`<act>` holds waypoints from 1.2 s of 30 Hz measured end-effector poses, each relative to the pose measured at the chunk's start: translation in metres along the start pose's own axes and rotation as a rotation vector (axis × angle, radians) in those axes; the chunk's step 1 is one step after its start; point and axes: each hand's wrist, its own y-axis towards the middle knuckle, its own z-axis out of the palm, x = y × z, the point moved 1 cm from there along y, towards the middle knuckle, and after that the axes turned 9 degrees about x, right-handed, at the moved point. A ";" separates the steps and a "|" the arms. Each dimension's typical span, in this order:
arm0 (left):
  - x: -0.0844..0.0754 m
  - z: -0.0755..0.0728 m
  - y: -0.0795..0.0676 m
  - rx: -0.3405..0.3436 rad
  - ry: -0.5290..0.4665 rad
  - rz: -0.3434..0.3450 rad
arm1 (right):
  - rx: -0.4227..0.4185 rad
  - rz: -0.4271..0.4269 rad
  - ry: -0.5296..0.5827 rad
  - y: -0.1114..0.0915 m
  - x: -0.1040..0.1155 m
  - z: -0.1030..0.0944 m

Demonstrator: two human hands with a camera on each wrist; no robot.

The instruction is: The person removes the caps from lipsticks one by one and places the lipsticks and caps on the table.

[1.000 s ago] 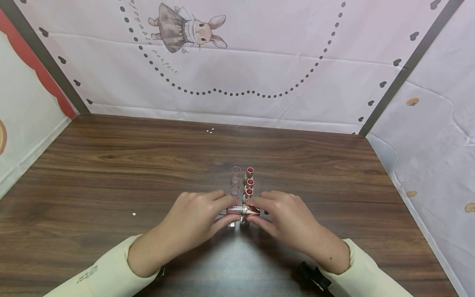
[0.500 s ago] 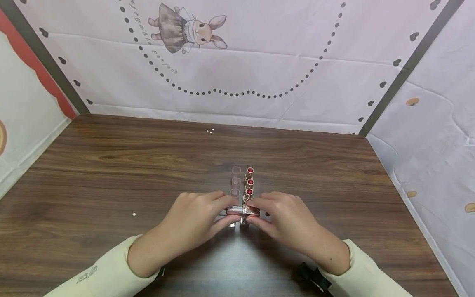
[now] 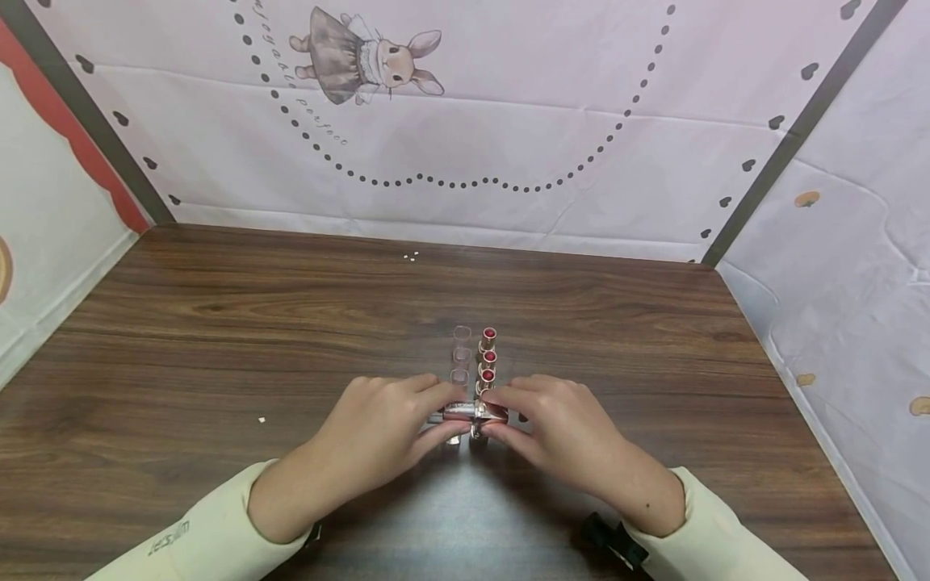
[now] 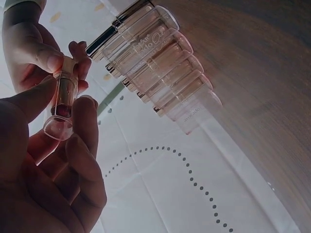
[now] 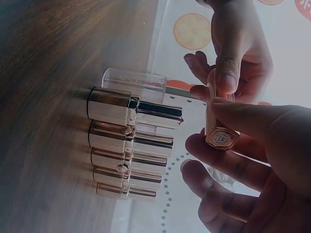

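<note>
A lipstick (image 3: 476, 411) lies level between my two hands, above the table. My left hand (image 3: 381, 415) pinches its clear cap (image 4: 58, 127) with thumb and fingers. With thumb and fingers, my right hand (image 3: 570, 415) pinches the gold base (image 5: 222, 138), whose end bears a round label. Through the cap the red tip shows in the left wrist view. Just below and beyond the hands, several uncapped lipsticks (image 5: 109, 136) stand upright in a row. Beside them on the left runs a row of clear caps (image 4: 177, 41). The hands partly hide the near ends of both rows in the head view.
The brown wood table (image 3: 291, 307) carries a few tiny white specks (image 3: 412, 257) near its back edge and one white bit (image 3: 262, 420) at the left. Printed cloth walls (image 3: 508, 145) enclose the back and sides. A dark strap piece (image 3: 613, 542) hangs by the right sleeve.
</note>
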 end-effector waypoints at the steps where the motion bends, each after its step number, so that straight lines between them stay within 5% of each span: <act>1: 0.000 0.000 0.000 0.002 -0.002 -0.001 | -0.002 -0.003 0.002 0.000 0.000 0.000; 36: 0.000 0.000 -0.001 0.020 -0.008 -0.012 | -0.007 -0.002 -0.012 -0.001 -0.001 -0.002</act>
